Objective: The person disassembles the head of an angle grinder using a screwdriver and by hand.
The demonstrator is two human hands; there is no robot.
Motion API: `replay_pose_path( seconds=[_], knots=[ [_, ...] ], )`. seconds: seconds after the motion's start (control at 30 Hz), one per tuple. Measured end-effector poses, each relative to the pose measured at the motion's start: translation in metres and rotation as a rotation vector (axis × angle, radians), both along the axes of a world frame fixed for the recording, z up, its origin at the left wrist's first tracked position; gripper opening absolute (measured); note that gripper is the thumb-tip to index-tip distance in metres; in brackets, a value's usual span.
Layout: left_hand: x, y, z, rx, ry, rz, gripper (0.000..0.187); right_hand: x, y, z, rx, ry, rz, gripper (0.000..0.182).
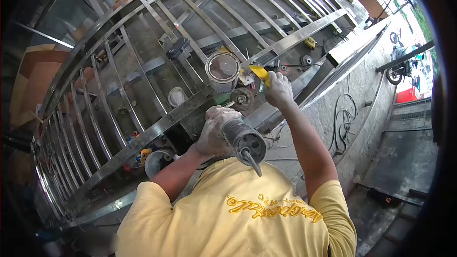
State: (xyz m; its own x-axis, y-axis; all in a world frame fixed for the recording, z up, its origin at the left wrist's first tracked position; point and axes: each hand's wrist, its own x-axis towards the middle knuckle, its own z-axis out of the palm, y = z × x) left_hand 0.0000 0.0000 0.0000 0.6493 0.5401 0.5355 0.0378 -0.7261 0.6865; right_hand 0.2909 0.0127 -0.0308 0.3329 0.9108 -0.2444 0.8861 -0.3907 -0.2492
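Note:
My left hand (pixel 215 131) is wrapped round a dark cylindrical power tool (pixel 245 142), its cord end towards my chest. A worn round disc (pixel 242 99) shows at the far side of the tool. My right hand (pixel 280 89) grips a yellow scraper-like piece (pixel 260 73) beside a metal frame bar. Between and beyond my hands stands a round can (pixel 223 69) with a greyish top. Left of it lies a small pale round container (pixel 176 97).
A large frame of shiny metal bars (pixel 209 21) spans the work area. A yellow tape measure (pixel 310 43) lies at upper right. Cables (pixel 343 119) coil on the floor at right, and a motorcycle (pixel 400 69) stands farther off. A grey bucket (pixel 159 163) is at lower left.

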Motion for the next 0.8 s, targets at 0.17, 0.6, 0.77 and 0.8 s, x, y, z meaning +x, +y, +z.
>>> replay_pose_path(
  seconds=[0.17, 0.6, 0.77, 0.8],
  knots=[
    [-0.011, -0.006, 0.006, 0.042, 0.045, 0.055, 0.075, -0.003, 0.016, -0.043, 0.083, 0.000, 0.071, 0.053],
    [0.078, -0.007, 0.050, -0.705, 0.140, 0.100, 0.061, -0.046, -0.151, 0.017, 0.349, 1.736, -0.024, 0.091],
    [0.117, -0.020, 0.054, -1.166, -0.019, -0.163, 0.044, -0.048, -0.205, 0.052, 0.777, 0.526, -0.237, 0.086],
    [0.121, -0.024, 0.057, -1.249, 0.055, -0.181, 0.047, -0.053, -0.220, 0.084, 0.814, 0.231, -0.202, 0.089]
  ],
)
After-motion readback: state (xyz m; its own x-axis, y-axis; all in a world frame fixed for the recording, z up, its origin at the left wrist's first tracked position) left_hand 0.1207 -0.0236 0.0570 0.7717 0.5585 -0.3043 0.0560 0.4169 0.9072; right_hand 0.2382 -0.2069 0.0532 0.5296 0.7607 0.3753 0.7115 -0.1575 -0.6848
